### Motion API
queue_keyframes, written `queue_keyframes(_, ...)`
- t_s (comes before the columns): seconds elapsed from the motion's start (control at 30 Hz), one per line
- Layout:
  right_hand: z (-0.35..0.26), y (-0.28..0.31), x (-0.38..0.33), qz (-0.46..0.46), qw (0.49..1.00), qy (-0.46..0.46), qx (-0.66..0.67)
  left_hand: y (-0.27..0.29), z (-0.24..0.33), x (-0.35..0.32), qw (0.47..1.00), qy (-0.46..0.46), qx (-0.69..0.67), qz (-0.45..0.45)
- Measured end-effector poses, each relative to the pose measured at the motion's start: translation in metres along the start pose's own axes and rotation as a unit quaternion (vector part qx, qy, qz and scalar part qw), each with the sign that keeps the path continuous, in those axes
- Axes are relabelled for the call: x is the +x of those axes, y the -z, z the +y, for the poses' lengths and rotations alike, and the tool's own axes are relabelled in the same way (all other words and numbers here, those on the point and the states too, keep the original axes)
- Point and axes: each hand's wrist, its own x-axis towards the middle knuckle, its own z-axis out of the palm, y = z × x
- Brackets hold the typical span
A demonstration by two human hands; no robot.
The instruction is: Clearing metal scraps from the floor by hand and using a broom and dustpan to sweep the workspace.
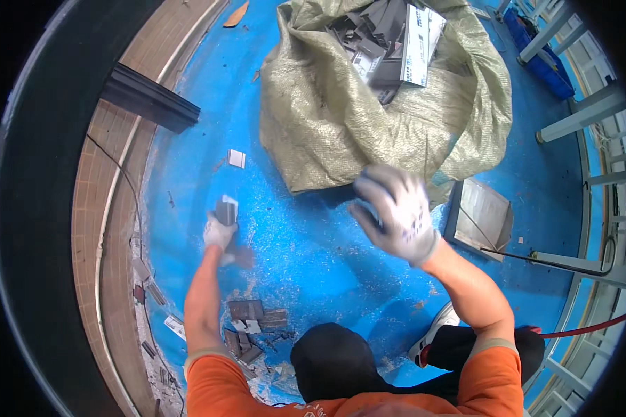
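Observation:
My left hand [218, 231], in a white-and-grey work glove, is closed on a flat grey scrap piece [226, 208] low over the blue floor. Raised before the sack's near side, my right hand [402, 212] wears the same kind of glove. Its fingers are bent and the thumb stands apart, with nothing visible in them. A large woven sack [313, 118] gapes beyond it, holding grey broken scraps [375, 31] and a long white printed strip [416, 48]. A small pale square piece [236, 158] lies on the floor past my left hand.
More grey scraps [247, 311] lie near my left forearm, with debris along the left wall. Right of the sack are a dustpan-like metal tray [483, 208] and a thin black hose [535, 261]. A dark beam [153, 101] juts in at left; white frame legs [577, 118] line the right.

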Motion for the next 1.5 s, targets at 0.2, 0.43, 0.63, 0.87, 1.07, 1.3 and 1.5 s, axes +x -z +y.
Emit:
queue_keyframes(0.2, 0.035, -0.016, 0.004, -0.051, 0.977, -0.118, -0.171, 0.012, 0.054, -0.040, 0.878, 0.018, -0.475, 0.048)
queue_keyframes(0.43, 0.009, -0.027, -0.021, -0.166, 0.975, 0.008, -0.149, 0.168, 0.315, -0.081, 0.768, -0.161, -0.620, -0.020)
queue_keyframes(0.63, -0.007, -0.039, -0.013, -0.156, 0.982, 0.105, -0.008, 0.113, 0.434, -0.070, 0.836, -0.155, -0.523, 0.068)
queue_keyframes(0.87, -0.001, -0.030, -0.012, -0.235, 0.969, 0.008, -0.075, 0.043, 0.177, -0.126, 0.775, -0.276, -0.381, 0.421)
queue_keyframes(1.07, -0.069, -0.005, 0.015, -0.126, 0.974, 0.014, -0.187, -0.022, -0.168, -0.249, 0.906, 0.238, -0.127, 0.327)
queue_keyframes(1.3, -0.106, -0.073, -0.024, -0.096, 0.984, 0.117, 0.090, -0.081, -0.341, -0.361, 0.810, 0.521, -0.184, 0.198)
queue_keyframes(1.5, -0.127, -0.155, -0.124, -0.321, 0.941, 0.032, 0.096, -0.115, -0.381, -0.414, 0.771, 0.552, -0.217, 0.229)
